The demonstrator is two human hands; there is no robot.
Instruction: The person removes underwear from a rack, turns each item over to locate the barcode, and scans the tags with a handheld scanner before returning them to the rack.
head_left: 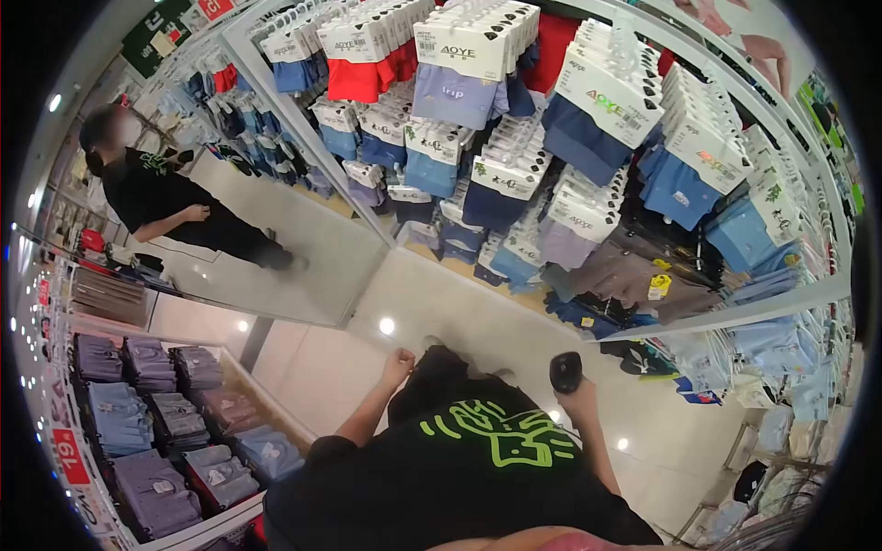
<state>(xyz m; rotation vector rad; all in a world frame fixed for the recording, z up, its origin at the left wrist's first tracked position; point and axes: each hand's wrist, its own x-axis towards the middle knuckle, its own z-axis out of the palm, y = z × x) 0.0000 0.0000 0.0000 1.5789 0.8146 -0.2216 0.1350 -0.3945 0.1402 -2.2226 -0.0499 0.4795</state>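
Observation:
My right hand [580, 400] is wrapped around a black handheld barcode scanner [566, 371], raised over the floor on the right. The scanner's rounded dark end points up and away from me. My left hand [398, 367] is beside my dark trousers with its fingers curled in, and I see nothing in it. Ahead of both hands hangs a rack of packaged underwear [496, 184], in blue, navy, lilac and red on white cardboard headers. A pack of grey-brown underwear with a yellow tag [659, 286] is low on that rack.
At the left, a mirror [322, 275] reflects a person in a black shirt [156, 193]. Below it stands a display bin [243, 376] of folded garments in compartments. More hanging clothes [776, 354] line the right side. Glossy floor tiles [441, 294] lie between the fixtures.

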